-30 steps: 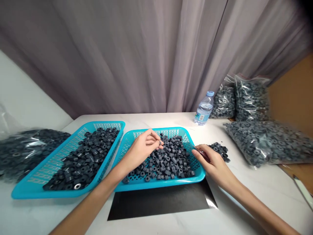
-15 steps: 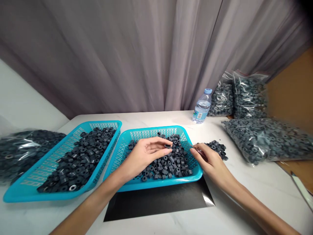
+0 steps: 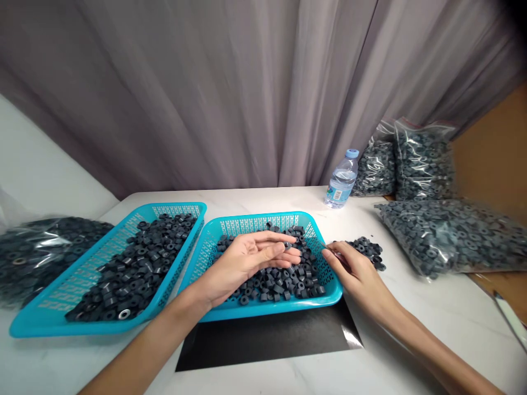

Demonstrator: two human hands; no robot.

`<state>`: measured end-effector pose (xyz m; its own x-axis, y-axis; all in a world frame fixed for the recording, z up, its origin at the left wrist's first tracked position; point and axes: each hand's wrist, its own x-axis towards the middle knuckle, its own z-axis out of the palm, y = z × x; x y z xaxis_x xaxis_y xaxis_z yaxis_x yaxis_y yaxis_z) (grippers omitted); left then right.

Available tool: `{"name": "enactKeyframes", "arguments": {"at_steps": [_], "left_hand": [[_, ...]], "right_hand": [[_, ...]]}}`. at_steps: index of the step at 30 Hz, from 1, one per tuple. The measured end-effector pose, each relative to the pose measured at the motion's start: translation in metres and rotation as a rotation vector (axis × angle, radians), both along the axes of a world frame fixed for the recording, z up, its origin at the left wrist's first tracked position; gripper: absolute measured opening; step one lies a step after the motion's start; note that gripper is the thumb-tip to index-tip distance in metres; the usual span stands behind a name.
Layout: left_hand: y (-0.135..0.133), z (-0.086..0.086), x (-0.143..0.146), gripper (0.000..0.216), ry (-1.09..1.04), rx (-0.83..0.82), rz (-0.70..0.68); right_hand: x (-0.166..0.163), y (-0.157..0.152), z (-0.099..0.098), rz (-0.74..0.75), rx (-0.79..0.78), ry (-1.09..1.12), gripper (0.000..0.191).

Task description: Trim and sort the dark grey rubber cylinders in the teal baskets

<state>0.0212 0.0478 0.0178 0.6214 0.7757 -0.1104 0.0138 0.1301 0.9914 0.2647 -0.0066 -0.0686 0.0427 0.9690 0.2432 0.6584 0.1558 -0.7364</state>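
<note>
My left hand (image 3: 251, 258) is above the middle turquoise basket (image 3: 272, 311), palm turned partly up. A small dark grey ring-shaped spacer (image 3: 287, 245) is held between its thumb and fingers. Many more dark spacers (image 3: 284, 285) lie loose in the basket below. My right hand (image 3: 349, 266) is at the basket's right rim, its fingers curled together. Something thin and dark seems to stick out at its fingertips, but I cannot make out what. Just behind that hand a loose heap of the same spacers (image 3: 368, 252) lies on the white table (image 3: 411, 323).
On the left stands a second turquoise basket (image 3: 49, 326) of spacers, beside a clear bag (image 3: 45, 252) of them. A water bottle (image 3: 342, 181) and several filled bags (image 3: 457, 236) are at the back right. A black sheet (image 3: 263, 343) lies under the middle basket.
My left hand has turned its palm further up, and its fingers have spread and stretched to the right around the spacer. My right hand has barely moved.
</note>
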Motion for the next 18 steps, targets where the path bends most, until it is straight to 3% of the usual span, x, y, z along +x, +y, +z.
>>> {"name": "enactKeyframes", "arguments": {"at_steps": [8,10,14,16,18], "left_hand": [[0.002,0.002,-0.005,0.034,0.003,-0.02,-0.041],[0.012,0.007,-0.015,0.036,0.068,0.083,0.077],[0.04,0.023,-0.057,0.033,0.174,0.247,0.462],[0.049,0.029,-0.077,0.028,0.182,0.223,0.52],[0.05,0.032,-0.086,0.023,0.18,0.181,0.472]], "right_hand": [[0.0,0.0,0.0,0.002,-0.002,0.008,0.039],[0.0,0.0,0.0,0.001,-0.006,0.01,0.04],[0.0,-0.001,0.0,0.003,-0.025,0.022,0.04],[-0.001,-0.001,0.0,0.003,-0.043,0.028,0.041],[-0.001,-0.001,0.0,0.001,-0.054,0.026,0.041]]}}
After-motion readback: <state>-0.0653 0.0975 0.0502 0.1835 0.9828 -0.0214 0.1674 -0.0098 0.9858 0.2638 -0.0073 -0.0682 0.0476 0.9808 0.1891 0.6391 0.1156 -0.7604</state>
